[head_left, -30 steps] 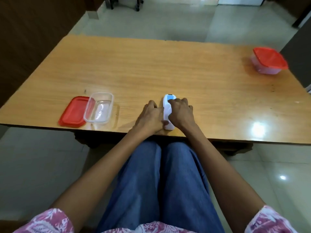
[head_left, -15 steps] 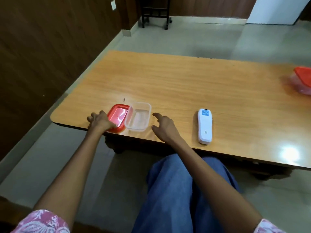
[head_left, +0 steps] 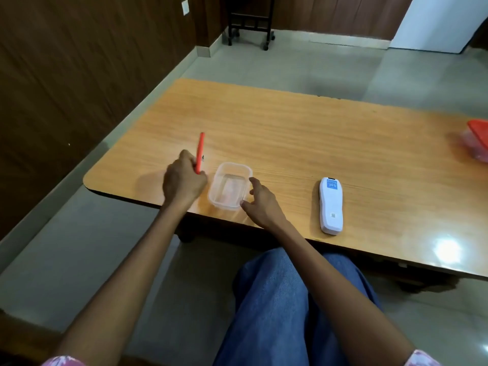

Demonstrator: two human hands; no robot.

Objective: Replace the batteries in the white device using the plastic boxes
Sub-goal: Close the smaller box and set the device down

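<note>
The left hand [head_left: 184, 180] is gripping the red lid [head_left: 200, 153] by its near edge, holding it tilted up on edge above the bench [head_left: 290, 133]; the right hand [head_left: 261, 202] is lying half open, fingers spread, thumb and forefinger just touching the near right corner of the clear box [head_left: 230, 185], not clamping it. The box is sitting between the two hands, and it appears empty, though glare on its floor is making that hard to judge. The device [head_left: 330, 205] is lying flat on the bench, well to the right of the right hand, near the bench's front edge; a second box [head_left: 475, 143] with a red lid is standing far off to the right, partly cut by the frame.

Risks, as I am judging them: the lid is being pinched at one edge only, so it could be slipping or swinging as it is lowered; the light box is barely steadied, so a misaligned lid could be pushing it off the near edge; the device is lying close to that edge, so a passing sleeve could be knocking it down.

The device is carrying a blue label at its far end and a small square code near its near end; neither is sharp enough to read.
</note>
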